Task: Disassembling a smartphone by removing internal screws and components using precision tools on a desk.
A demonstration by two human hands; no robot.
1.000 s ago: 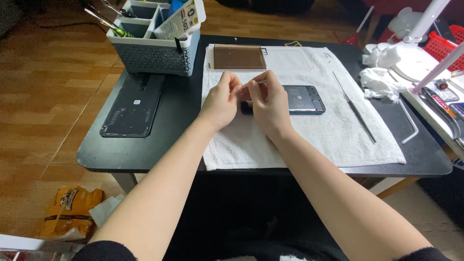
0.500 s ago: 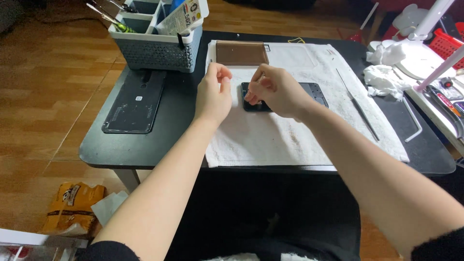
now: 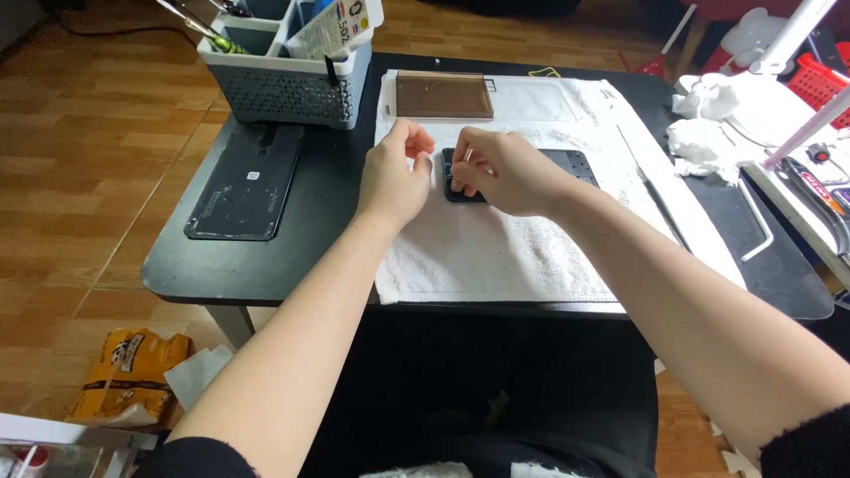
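Bright, even overhead light; soft shadows under both forearms, faint sheen on the black desk (image 3: 345,221), edges bowing slightly.

I see bare towel (image 3: 496,257) on the near side of my hands (image 3: 394,177), open for a pass. Ahead, the brown tray (image 3: 443,95) lies flat just beyond the phone (image 3: 567,164), and the grey basket (image 3: 279,84) stands tall at the far left. Left, a dark panel (image 3: 243,181) lies flat on the bench (image 3: 336,221). Right, a thin rod (image 3: 655,190) and crumpled tissues (image 3: 704,142) crowd that edge.
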